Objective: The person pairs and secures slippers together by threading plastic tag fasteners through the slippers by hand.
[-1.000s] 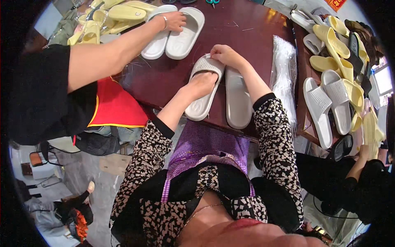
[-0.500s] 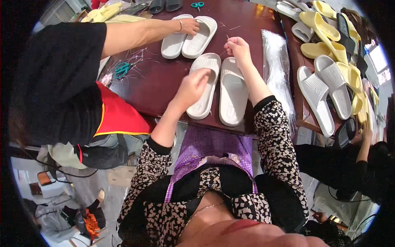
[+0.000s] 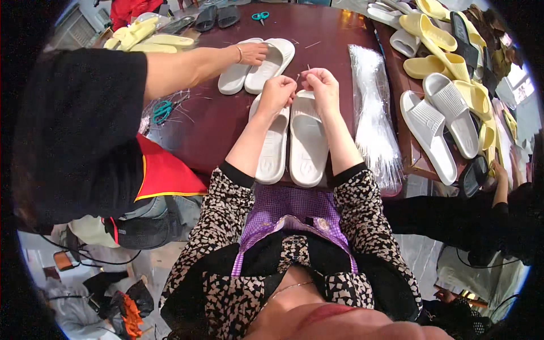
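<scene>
A pair of light grey slide slippers lies before me, toes away: the left slipper (image 3: 272, 153) and the right slipper (image 3: 307, 150). Above their straps, my left hand (image 3: 277, 93) and my right hand (image 3: 322, 89) are close together, fingers pinched. Thin ends of a plastic tie poke up from both pinches; its path between the slippers is mostly hidden. Farther off lies a second grey pair (image 3: 265, 76), with a co-worker's hand (image 3: 254, 54) on it.
To the right is a clear bag of thin plastic ties (image 3: 371, 107). Beyond it, grey slippers (image 3: 433, 133) and yellow slippers (image 3: 433, 48) are piled. Teal scissors (image 3: 162, 111) lie among loose strands at left; another teal pair (image 3: 260, 17) is at the back. The co-worker's arm (image 3: 192, 68) reaches across from the left.
My left hand has moved up and right from the left slipper's strap to meet my right hand. My right hand has come slightly down and inward. The view has shifted a little.
</scene>
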A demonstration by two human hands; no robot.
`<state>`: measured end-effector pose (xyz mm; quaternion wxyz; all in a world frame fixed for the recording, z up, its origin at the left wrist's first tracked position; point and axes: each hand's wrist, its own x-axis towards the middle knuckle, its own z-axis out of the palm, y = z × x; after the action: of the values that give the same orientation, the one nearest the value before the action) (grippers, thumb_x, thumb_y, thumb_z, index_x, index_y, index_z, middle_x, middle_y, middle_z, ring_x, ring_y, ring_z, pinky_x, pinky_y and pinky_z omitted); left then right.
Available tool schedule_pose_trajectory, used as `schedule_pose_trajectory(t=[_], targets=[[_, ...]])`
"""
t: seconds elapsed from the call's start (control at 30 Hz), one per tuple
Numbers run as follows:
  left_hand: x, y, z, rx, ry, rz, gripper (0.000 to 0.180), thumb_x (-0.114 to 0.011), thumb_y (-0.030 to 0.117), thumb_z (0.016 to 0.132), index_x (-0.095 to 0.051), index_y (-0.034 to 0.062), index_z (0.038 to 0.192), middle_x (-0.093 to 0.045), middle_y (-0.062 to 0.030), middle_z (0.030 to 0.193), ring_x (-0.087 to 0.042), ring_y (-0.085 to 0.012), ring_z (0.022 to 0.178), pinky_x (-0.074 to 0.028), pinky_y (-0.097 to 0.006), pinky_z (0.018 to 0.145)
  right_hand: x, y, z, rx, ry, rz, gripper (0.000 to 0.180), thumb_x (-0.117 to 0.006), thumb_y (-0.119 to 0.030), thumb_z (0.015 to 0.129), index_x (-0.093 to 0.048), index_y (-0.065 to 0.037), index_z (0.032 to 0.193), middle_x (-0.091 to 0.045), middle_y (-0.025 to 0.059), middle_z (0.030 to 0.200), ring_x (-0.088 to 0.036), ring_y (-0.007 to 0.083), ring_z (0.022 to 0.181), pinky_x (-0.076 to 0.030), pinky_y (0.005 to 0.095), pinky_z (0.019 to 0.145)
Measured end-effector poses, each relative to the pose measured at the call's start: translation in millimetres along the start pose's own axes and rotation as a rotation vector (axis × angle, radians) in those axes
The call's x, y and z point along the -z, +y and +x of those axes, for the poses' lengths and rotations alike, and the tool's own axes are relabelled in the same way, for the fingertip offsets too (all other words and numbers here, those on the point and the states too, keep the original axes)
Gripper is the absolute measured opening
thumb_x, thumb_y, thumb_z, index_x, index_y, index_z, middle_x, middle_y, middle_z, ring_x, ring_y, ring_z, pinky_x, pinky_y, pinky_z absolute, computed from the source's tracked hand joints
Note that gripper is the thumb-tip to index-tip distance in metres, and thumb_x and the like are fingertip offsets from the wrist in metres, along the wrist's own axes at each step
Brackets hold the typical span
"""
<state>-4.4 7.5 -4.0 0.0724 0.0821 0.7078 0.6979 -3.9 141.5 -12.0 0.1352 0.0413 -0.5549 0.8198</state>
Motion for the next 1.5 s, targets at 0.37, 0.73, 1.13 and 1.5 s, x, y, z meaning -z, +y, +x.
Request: schedule_pose_trajectory(t=[0.37,0.73,1.13,1.5], targets=[[4,-13,0,0.032,0.057,-0.409,0.006,-0.062,0.015,0.086,-0.062,0.0085,0.085,-0.049,0.0062,0.056,-0.039,-0.0016,0.042,-0.03,-0.017,0.038,7,13,-8,0.065,-0.004,-0.395,0.009,-0.063,-0.009,0.079,-0.064,0.0,0.082,-0.059,-0.0009,0.068,-0.051,0.0052,0.062,-0.042,0.0216,0.057],[3,-10,-4,0.071,0.053,-0.425,0.005,-0.061,0.013,0.085,-0.061,0.0087,0.086,-0.05,0.0053,0.056,-0.038,-0.0018,0.041,-0.03,-0.018,0.039,11,18,-7,0.137,-0.048,-0.505,0.01,-0.065,-0.012,0.075,-0.065,-0.002,0.076,-0.058,0.0011,0.06,-0.051,0.0058,0.057,-0.042,0.0238,0.053],[2,-14,-2,0.052,0.078,-0.438,0.002,-0.061,0.009,0.084,-0.062,0.0076,0.084,-0.055,0.0016,0.062,-0.042,-0.0029,0.043,-0.032,-0.017,0.039,7,15,-9,0.167,-0.014,-0.586,0.006,-0.062,-0.009,0.073,-0.064,-0.003,0.075,-0.057,0.0042,0.058,-0.051,0.008,0.055,-0.044,0.0253,0.054],[-1,-14,-8,-0.016,0.114,-0.381,0.001,-0.062,0.008,0.083,-0.062,0.007,0.082,-0.056,0.0018,0.065,-0.046,-0.0039,0.047,-0.034,-0.017,0.042,-3,5,-19,0.405,0.01,-0.811,0.004,-0.058,-0.006,0.071,-0.06,-0.003,0.069,-0.06,0.0126,0.061,-0.061,0.0233,0.058,-0.047,0.0318,0.054]])
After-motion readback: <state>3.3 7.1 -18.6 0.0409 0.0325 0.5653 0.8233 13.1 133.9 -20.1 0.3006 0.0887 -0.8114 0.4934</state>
